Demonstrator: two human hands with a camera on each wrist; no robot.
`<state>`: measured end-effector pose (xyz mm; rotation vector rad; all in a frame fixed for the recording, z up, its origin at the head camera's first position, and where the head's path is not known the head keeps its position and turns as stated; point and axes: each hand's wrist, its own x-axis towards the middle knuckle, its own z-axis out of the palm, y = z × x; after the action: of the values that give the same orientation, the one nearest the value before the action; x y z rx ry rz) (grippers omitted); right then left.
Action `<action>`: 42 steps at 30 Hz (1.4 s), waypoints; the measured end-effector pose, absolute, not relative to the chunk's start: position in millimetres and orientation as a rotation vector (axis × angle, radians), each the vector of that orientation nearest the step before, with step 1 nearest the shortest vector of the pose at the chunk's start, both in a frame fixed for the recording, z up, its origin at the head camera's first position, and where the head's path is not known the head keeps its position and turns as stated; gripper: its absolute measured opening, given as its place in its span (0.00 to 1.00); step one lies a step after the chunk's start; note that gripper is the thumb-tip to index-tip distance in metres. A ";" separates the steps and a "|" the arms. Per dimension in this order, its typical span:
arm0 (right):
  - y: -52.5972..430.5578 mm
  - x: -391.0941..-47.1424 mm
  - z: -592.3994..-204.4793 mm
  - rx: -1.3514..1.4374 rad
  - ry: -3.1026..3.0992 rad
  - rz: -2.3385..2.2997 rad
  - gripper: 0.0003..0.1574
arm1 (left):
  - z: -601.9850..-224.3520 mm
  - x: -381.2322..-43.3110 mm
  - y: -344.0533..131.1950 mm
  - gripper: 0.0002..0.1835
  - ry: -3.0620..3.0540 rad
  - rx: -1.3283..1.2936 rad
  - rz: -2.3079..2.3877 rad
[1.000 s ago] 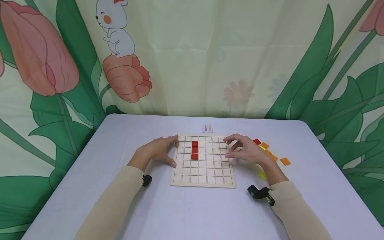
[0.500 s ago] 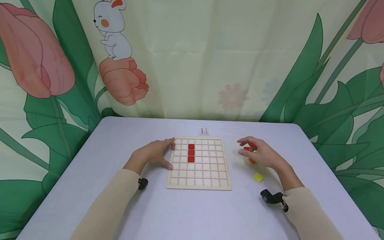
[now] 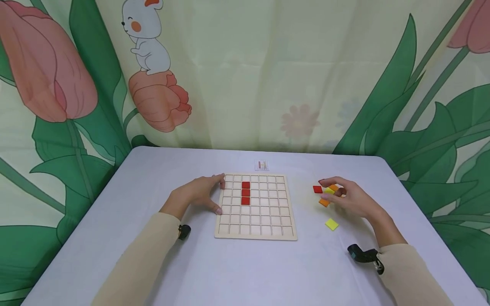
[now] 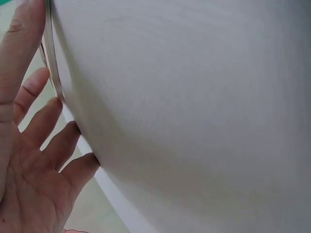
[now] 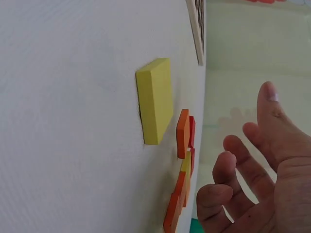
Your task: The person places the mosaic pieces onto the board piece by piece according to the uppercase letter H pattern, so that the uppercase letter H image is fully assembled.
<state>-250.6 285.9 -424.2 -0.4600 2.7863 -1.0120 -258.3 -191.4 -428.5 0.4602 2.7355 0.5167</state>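
Observation:
My left hand (image 3: 197, 194) rests along the left edge of a wooden grid board (image 3: 255, 235), its thumb and index fingertip at the edge. In the left wrist view, the fingers (image 4: 63, 143) lie spread and relaxed beside the board's side. Three red square tiles (image 3: 246, 193) form a column on the board. Over the loose tiles at right hovers my right hand (image 3: 352, 197), thumb and index finger apart. A red tile (image 3: 317, 189), an orange tile (image 3: 324, 202) and a yellow tile (image 3: 328, 191) show around its fingertips; more tiles are partly hidden under it.
Closer to me, a separate yellow tile (image 3: 331, 224) lies on the white-covered table (image 3: 245, 272). A small printed card with a grid pattern (image 3: 262, 165) sits just beyond the board. Behind the table hangs a flowered curtain (image 3: 237, 85).
My right hand has moved from the board's right edge rightward to over the loose tiles. The left hand stays at the board's left edge, and the three red tiles have not moved.

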 end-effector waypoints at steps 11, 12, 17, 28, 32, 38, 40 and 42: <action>288.4 -254.3 -427.4 -0.472 2.686 -1.099 0.34 | -434.9 -264.6 -187.4 0.41 2.732 0.451 0.500; 288.2 -254.4 -427.5 -0.467 2.691 -1.100 0.33 | -435.4 -265.1 -186.6 0.42 2.732 0.449 0.499; 287.4 -255.2 -428.9 -0.442 2.767 -1.036 0.32 | -434.1 -266.0 -183.3 0.42 2.732 0.466 0.507; 284.2 -264.1 -442.7 -0.479 2.882 -0.928 0.28 | -433.3 -264.5 -183.6 0.42 2.724 0.466 0.489; 284.9 -268.9 -443.5 -0.528 2.913 -0.869 0.26 | -433.0 -265.1 -184.3 0.41 2.732 0.455 0.487; 277.5 -278.2 -444.1 -0.547 2.904 -0.839 0.27 | -432.4 -263.3 -189.5 0.41 2.741 0.424 0.485; 275.4 -279.2 -444.3 -0.538 2.902 -0.837 0.28 | -432.7 -262.9 -190.0 0.41 2.738 0.428 0.491; 273.9 -279.0 -444.5 -0.521 2.902 -0.842 0.27 | -433.9 -263.0 -190.3 0.41 2.739 0.428 0.487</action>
<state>-279.0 273.9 -444.5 -0.5208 2.9016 -0.8422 -263.0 -190.3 -433.9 0.4278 2.7391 0.4872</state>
